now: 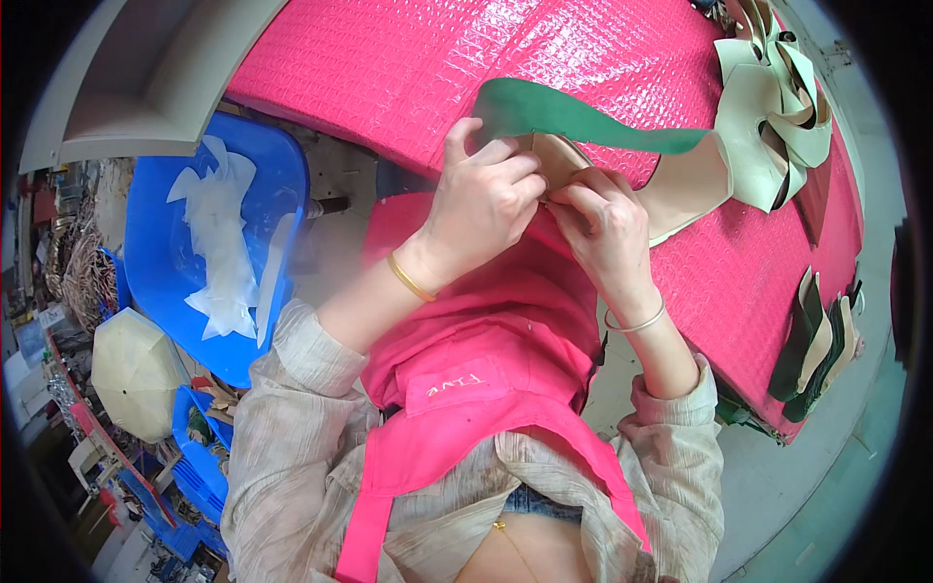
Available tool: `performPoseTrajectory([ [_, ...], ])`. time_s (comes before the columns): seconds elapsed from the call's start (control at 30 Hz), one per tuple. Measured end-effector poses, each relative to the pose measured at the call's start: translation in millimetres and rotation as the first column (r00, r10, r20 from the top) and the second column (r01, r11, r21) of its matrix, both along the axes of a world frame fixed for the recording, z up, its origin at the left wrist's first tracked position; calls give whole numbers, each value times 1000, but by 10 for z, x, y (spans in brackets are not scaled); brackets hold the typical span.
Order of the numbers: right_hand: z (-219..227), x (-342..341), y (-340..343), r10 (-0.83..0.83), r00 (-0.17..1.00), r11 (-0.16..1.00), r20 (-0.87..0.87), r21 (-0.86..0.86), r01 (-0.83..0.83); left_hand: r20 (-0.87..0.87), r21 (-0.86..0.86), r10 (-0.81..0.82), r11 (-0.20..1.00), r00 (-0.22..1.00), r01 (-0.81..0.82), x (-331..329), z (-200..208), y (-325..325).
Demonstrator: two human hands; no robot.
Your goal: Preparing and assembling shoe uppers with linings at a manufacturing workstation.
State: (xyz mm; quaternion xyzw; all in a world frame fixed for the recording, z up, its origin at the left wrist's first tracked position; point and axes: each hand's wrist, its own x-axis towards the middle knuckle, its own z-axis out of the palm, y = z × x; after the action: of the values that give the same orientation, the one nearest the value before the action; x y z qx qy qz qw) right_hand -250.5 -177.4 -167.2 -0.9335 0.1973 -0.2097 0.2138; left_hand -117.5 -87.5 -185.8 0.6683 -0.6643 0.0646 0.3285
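Note:
Over the near edge of the pink table, both hands grip a shoe upper (685, 189), a curved piece with a beige inner face and a green outer band (583, 131) that arches away behind my fingers. My left hand (486, 199) is closed on its left part, thumb and fingers pinched together. Close beside it, my right hand (612, 228) pinches the folded edge of the same piece. The fingertips of the two hands nearly meet, and they hide the spot they hold. The piece's right end spreads flat toward the table.
The table (389, 78) has a shiny pink quilted cover. A pile of pale green uppers (768, 126) lies at its far right, and dark green and beige pieces (812, 335) at the right corner. On the left stands a blue bin (155, 233) holding white scraps (219, 243).

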Motion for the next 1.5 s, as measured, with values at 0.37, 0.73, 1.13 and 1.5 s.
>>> performPoseTrajectory([
  [0.37, -6, 62, 135, -61, 985, 983, -160, -179, 32, -52, 14, 70, 998, 996, -69, -75, -32, 40],
  [0.73, 8, 127, -2, -107, 988, 993, -114, -65, 100, -126, 55, 159, 987, 979, -153, -113, -12, 39],
  [1.13, -91, 13, -163, -39, 998, 890, -56, 453, 60, -173, -47, 177, 981, 969, -188, -201, -119, 13],
  [1.5, 19, 93, -38, -93, 996, 951, 3, 296, 88, -882, 301, 311, 950, 356, -84, -396, -143, 346],
])
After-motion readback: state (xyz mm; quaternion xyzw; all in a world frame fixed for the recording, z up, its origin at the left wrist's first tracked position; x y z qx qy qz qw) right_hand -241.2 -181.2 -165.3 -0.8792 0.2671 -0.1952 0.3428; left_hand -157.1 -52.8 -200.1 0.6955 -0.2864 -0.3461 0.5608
